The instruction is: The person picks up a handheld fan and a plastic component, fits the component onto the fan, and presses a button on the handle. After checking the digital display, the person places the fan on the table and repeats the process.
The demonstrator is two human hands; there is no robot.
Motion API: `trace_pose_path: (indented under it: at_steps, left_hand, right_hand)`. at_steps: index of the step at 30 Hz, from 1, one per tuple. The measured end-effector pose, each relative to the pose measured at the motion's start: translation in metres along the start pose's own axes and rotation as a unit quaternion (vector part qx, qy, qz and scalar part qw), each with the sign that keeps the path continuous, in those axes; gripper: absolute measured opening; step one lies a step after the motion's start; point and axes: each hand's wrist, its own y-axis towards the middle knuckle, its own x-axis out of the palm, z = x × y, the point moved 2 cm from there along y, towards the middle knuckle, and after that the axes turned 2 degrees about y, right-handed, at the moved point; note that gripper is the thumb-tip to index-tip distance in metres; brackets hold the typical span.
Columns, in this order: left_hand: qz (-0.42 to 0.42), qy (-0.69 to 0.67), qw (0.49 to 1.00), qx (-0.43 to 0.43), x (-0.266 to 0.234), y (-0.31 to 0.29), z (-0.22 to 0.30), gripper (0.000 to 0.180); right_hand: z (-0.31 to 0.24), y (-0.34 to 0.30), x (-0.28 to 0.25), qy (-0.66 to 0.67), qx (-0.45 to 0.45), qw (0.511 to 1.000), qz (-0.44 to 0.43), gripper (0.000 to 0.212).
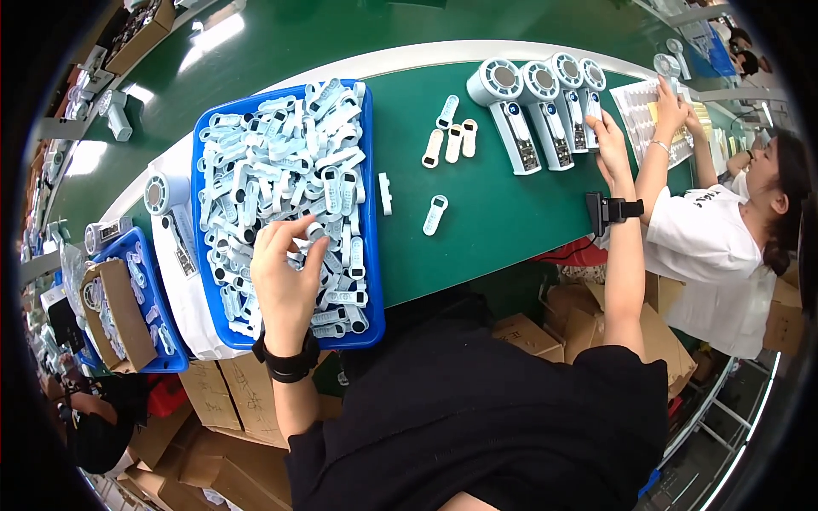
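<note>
My left hand point(288, 268) is over a blue tray point(370, 170) heaped with small light-blue covers point(294, 162). Its thumb and forefinger pinch one light-blue cover point(315, 231), seen nearly end-on. At the right, four handheld fans lie in a row on the green table point(511, 221), their handles open with inner parts showing. The rightmost fan point(594, 75) has my right hand point(612, 152) at its handle, fingers closed on its side. Between tray and fans lie several loose covers point(450, 140); a single cover point(435, 215) sits nearer me.
Beside the tray's left side is another open fan point(175, 217). Farther left stand a smaller blue tray point(175, 362) and a cardboard box point(128, 319) with more covers. At the right, a co-worker point(716, 221) holds a fan near a white partitioned tray point(626, 102). Cardboard boxes point(528, 336) stand below the table.
</note>
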Motion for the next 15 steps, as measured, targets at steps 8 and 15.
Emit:
trace_pose_path:
  at_steps: [8,15]
  left_hand:
    - [-0.026,-0.332,0.938,-0.098,-0.009,-0.002,-0.001,0.019]
    - [-0.019,-0.500,0.865,-0.030,-0.027,-0.006,-0.013,0.015]
  right_hand:
    - [-0.066,0.024,-0.007,-0.462,-0.100,0.879,0.058,0.058]
    - [-0.143,0.096,0.091,-0.172,-0.386,0.835,-0.354,0.071]
